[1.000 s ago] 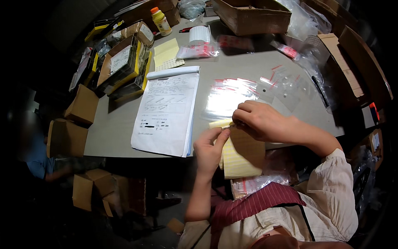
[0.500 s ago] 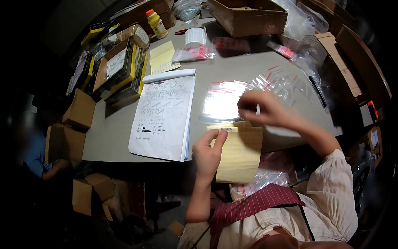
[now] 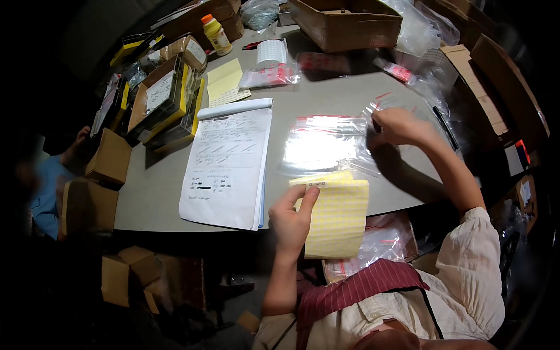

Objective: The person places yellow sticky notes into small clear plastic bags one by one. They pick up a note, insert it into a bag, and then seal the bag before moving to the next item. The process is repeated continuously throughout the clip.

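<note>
My left hand [image 3: 293, 219] pinches a yellow sheet of small round labels [image 3: 337, 219] by its top edge, thumb on top. The sheet hangs over the table's front edge. To the right, my right hand [image 3: 396, 126] has its fingers curled together at a clear zip bag [image 3: 368, 140], which it partly hides. A flat stack of clear zip bags with red strips [image 3: 321, 143] lies just beyond the sheet, shining under the light. More loose clear bags [image 3: 385, 100] are spread past my right hand.
A handwritten pad [image 3: 227, 163] lies left of the stack. Yellow-and-black boxes [image 3: 166, 102], a yellow bottle [image 3: 216, 36] and a white label roll [image 3: 272, 52] stand farther back. An open carton [image 3: 347, 29] sits at the far edge; a black pen [image 3: 445, 127] lies right. Another person [image 3: 52, 186] is at left.
My right hand has moved right and slightly away from me, off the stack to the loose bags. My left hand stays on the label sheet. The person at left has raised a hand.
</note>
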### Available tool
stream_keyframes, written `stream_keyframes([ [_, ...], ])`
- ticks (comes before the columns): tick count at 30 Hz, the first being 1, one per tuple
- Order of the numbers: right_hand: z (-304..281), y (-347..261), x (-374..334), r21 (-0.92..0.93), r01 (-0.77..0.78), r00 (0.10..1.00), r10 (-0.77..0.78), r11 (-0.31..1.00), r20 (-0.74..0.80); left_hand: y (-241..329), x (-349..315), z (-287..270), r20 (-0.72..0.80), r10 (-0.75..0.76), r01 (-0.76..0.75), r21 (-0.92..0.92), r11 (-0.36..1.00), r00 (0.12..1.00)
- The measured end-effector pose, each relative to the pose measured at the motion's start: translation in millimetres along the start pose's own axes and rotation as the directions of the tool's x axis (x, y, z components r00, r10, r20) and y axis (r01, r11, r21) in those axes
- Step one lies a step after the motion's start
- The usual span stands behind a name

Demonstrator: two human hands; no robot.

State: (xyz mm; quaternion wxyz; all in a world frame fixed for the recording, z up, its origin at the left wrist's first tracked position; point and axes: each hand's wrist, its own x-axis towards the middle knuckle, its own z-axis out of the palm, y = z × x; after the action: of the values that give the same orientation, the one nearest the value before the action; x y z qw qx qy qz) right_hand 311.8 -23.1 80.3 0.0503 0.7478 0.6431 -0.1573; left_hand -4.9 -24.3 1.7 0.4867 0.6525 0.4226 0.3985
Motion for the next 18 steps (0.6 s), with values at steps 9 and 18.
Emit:
stream_keyframes([
  [9,13,0,12,0.339,0.388,0.92,-0.339,0.857,-0.195,-6,3,0,0.037,0.059,-0.055,-0.111,0.992,0.998],
  [18,37,-2,27,0.032,0.118,0.919,-0.097,0.993,-0.381,-2,4,-3,0.07,0.004,0.003,-0.099,0.995,0.998],
])
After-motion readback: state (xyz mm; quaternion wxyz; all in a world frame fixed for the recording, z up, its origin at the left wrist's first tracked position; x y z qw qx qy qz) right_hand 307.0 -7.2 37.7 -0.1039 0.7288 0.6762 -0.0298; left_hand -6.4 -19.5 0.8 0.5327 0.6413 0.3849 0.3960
